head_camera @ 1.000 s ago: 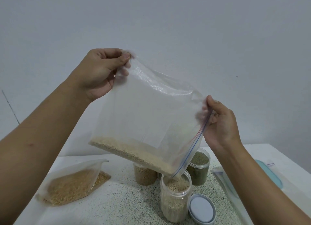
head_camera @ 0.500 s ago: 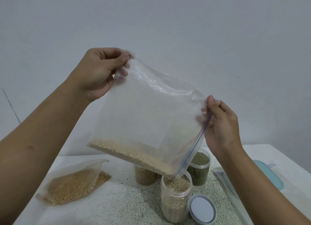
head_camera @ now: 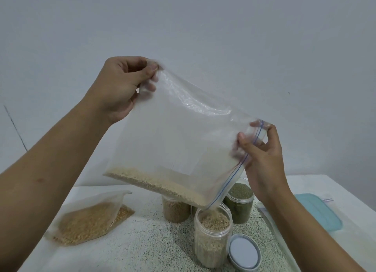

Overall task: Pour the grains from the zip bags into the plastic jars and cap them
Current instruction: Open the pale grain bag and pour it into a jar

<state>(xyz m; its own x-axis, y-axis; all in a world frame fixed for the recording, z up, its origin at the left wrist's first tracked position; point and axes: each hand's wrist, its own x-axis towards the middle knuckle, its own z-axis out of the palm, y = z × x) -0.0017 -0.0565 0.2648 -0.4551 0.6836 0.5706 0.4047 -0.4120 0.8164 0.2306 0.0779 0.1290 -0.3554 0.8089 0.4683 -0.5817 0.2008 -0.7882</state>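
I hold a clear zip bag tilted in the air. My left hand pinches its upper bottom corner. My right hand grips the zip edge with the blue stripe. Pale grains lie along the bag's low side and spill from its lower corner into an uncapped clear jar, which is nearly full. A grey lid lies flat to the right of that jar.
Behind stand a jar of brown grains and a jar of green grains. A second bag of golden grains lies on the speckled table at left. A teal lid and flat empty bags lie at right.
The right hand shifted its grip a little higher on the zip edge, thumb now in front. Grains keep running into the jar. The left hand has barely moved.
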